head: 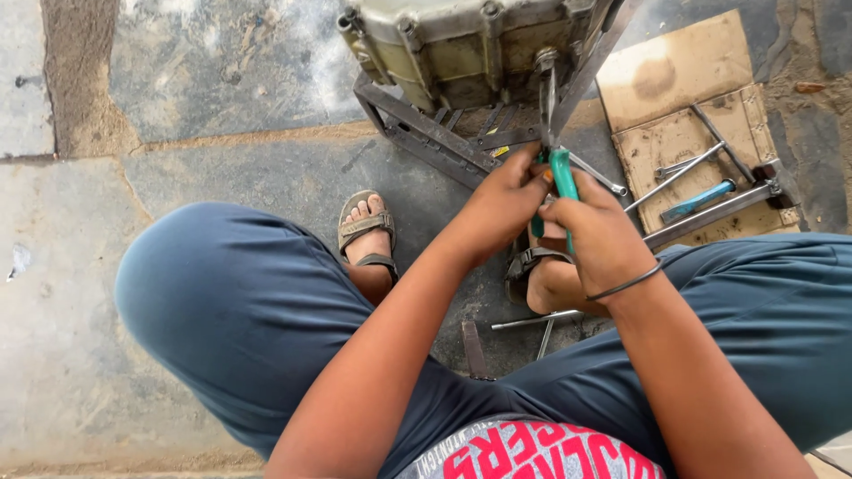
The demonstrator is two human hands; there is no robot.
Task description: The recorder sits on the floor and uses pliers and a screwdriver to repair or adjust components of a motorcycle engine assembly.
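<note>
I sit over a stone floor with my knees apart. Both hands grip a pair of green-handled pliers (562, 176). My left hand (504, 202) closes on the left handle and my right hand (600, 232) on the right handle. The metal jaws (547, 98) reach up to a stud on the lower edge of a pale green metal engine casing (461, 44). The casing rests in a dark steel frame (426, 133). A thin dark bangle circles my right wrist.
A piece of cardboard (674, 71) lies at the right with wrenches (679, 167), a blue-handled screwdriver (698, 200) and a steel bar (710, 215) on it. More metal rods (537, 321) lie on the floor between my sandalled feet (366, 229).
</note>
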